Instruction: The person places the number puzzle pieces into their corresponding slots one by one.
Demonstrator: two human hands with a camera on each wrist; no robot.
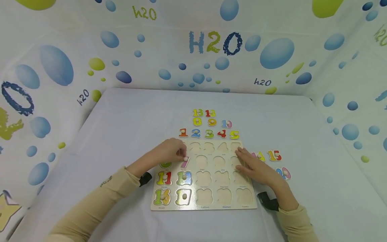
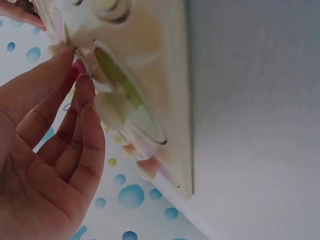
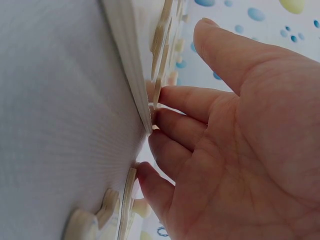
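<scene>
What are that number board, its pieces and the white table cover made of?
The number board looks like glossy plywood: pale, layered edge, shine on top. The number pieces seem wooden too, with pale edges and smooth, painted or printed faces. The white table cover is probably matte fabric, judging by its soft creases, though thin plastic is possible.

On the board [image 1: 213, 188], the left hand [image 1: 170, 150] hides most of the 10 o'clock slot and part of the pink 7 [image 1: 184, 164]; the right hand [image 1: 257, 168] overlaps slots toward 2 o'clock and a piece beyond, seemingly 14 [image 1: 261, 156]. Slot captions [image 1: 205, 207] are mostly too small to read. The head view's edge cuts the sleeves [image 1: 96, 205] near 8 and 5 o'clock.
</scene>
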